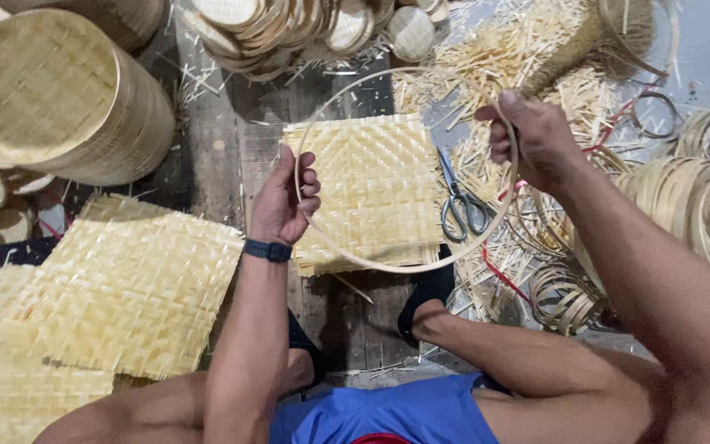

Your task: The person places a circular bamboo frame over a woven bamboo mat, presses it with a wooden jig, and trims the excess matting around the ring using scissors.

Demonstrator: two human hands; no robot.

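Two bare hands hold one thin bamboo hoop (404, 265) above a wooden floor (215, 156). The left hand (285, 201) grips the hoop's left side, its fingers (310, 187) curled and pressed together around the strip, and a dark band (268, 250) sits on that wrist. The right hand (536, 140) holds the hoop's far right part, its fingers closed in a fist around the strip with the thumb laid on top. The hoop hangs tilted between the two hands, its near curve sweeping low over a square woven bamboo mat (371, 189) that lies flat on the floor just below it.

Scissors (460, 201) with grey handles lie just right of that mat, inside the hoop's outline, on a litter of bamboo offcuts (519, 57). A larger stack of woven mats (108, 296) sits to the near left. At far left stands a round woven basket (51, 94), and a heap of small round woven lids (289, 29) lies at the far middle. Coils of bamboo strip (700, 197) pile up at the right, with a smaller bundle of rings (564, 296) nearer the person's leg. One dark sandal (429, 292) on the person's foot rests on the floor below the hoop's near edge.
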